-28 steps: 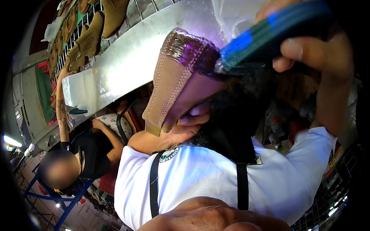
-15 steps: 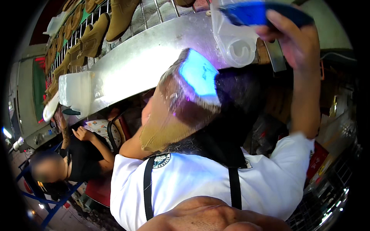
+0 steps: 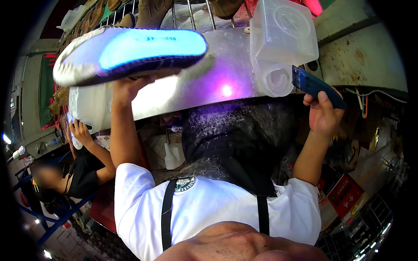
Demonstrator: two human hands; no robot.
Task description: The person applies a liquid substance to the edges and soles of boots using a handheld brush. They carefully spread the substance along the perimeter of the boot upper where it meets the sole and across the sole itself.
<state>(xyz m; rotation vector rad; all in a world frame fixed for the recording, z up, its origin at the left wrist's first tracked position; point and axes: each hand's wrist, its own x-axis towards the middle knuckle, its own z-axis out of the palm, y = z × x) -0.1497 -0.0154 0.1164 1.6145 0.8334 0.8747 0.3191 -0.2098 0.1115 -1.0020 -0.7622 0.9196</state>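
My left hand (image 3: 129,87) holds a shoe (image 3: 72,65) from below at the left, over the metal bench (image 3: 191,98). Its underside faces me, with a stitched pale edge and bright blue light across much of the sole. Most of the fingers are hidden behind the shoe. At the right, my right hand (image 3: 324,115) is closed round a dark blue, flat-handled tool (image 3: 320,89) that looks like a brush. The tool's tip points left and up, beside the rounded mouth of a clear plastic container (image 3: 278,82).
Tan boots (image 3: 152,13) stand on a wire rack behind the bench. A whitish translucent block-shaped container (image 3: 93,106) sits at the bench's left end. A co-worker (image 3: 87,167) in black sits at the left, hands near a pale sole. A purple light spot (image 3: 226,90) shines on the metal.
The shoe has moved up and left from before my chest, turning its underside toward me. My right hand has come down with the blue tool, to the container's right side.
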